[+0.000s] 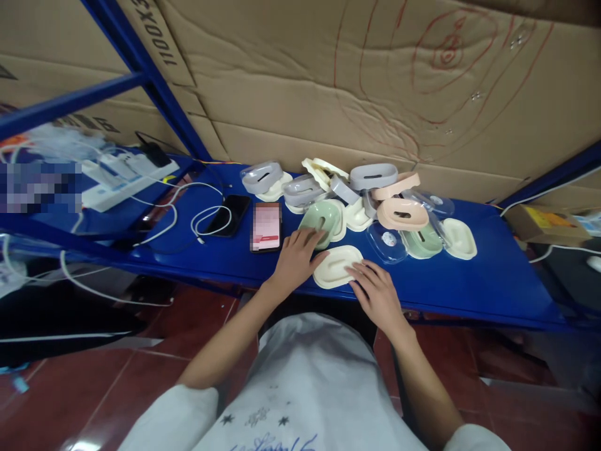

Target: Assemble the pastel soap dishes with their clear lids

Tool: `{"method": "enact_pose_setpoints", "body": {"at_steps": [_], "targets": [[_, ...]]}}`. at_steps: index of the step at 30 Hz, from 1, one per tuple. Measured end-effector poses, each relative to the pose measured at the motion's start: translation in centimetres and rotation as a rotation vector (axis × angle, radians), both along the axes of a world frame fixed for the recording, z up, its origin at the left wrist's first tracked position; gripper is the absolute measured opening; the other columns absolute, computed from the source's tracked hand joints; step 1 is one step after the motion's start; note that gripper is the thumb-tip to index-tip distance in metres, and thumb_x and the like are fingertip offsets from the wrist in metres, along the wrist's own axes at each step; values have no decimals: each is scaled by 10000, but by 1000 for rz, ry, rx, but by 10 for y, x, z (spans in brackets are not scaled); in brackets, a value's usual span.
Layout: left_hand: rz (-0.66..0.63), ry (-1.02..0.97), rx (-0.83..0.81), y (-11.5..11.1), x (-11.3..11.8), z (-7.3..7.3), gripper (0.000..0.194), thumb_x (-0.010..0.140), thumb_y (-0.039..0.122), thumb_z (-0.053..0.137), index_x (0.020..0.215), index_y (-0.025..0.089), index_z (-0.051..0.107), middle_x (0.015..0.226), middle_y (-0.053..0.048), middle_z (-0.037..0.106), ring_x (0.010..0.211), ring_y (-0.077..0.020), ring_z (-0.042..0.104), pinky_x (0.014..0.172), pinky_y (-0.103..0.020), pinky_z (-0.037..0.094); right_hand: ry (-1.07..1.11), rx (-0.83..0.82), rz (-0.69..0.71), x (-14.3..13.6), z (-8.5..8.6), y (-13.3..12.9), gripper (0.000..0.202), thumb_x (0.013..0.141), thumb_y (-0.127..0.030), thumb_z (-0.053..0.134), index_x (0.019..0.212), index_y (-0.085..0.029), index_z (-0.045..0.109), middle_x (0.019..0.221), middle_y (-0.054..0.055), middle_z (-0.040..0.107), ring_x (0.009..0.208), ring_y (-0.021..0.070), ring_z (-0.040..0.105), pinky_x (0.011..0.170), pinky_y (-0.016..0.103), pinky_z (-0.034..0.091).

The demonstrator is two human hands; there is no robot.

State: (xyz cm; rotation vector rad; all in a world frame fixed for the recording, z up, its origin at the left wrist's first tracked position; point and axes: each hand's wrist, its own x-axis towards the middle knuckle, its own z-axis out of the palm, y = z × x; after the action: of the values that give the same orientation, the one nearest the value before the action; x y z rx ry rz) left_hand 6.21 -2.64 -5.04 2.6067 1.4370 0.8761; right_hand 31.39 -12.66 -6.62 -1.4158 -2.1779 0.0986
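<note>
A cream oval tray (335, 268) lies flat near the front edge of the blue table. My right hand (375, 291) rests its fingertips on the tray's right rim, fingers apart. My left hand (295, 260) reaches over the tray's left side, its fingers at the near edge of a green oval dish (328, 216) and its thumb by the tray's upper left rim. The fingers look spread; whether they grip the dish is unclear, but they touch it. Behind lie a peach dish (402, 214), a grey dish (373, 176) and a clear lid (387, 243).
A lit phone (267, 227) and a dark phone (228, 216) under a white cable are on the left. Farther left sits a white power strip (129, 181). Cardboard (291, 81) stands behind the table; a blue frame post (176, 113) rises at left.
</note>
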Motion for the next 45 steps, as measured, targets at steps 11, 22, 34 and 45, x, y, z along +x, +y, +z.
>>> {"method": "enact_pose_setpoints", "body": {"at_steps": [11,22,34,45], "targets": [[-416,-259,-23,-10,-4,18,346,1102,247,516,1431,249,622,1357,-132,655,1337,-270,601,1185,-510,498,157,92,-94,-2,-9,-5,719,1049,-347,615,1694,-330,296,1553,152,551,1437,342,561,1096,547,583],[-446,-151,-66,-41,-19,-9,295,1036,270,658,1327,223,647,1378,-141,662,1399,-302,595,1221,-573,494,7,98,-20,4,1,-1,545,1069,-301,582,1599,-374,474,1583,100,564,1484,337,507,1192,573,463],[-397,-169,-77,-41,-13,-12,204,1043,234,639,1243,223,678,1552,-137,533,1565,-320,424,1296,-573,408,-56,120,-133,25,1,7,447,1100,-393,527,1524,-262,581,1505,144,601,1417,325,535,1151,533,451],[-379,-377,-315,-37,-21,-5,266,966,290,765,1214,253,679,1587,-115,477,1489,-294,517,1267,-477,447,197,170,-310,42,8,3,411,1079,-414,574,1455,-275,667,1290,124,648,1214,277,647,1074,485,559]]}}
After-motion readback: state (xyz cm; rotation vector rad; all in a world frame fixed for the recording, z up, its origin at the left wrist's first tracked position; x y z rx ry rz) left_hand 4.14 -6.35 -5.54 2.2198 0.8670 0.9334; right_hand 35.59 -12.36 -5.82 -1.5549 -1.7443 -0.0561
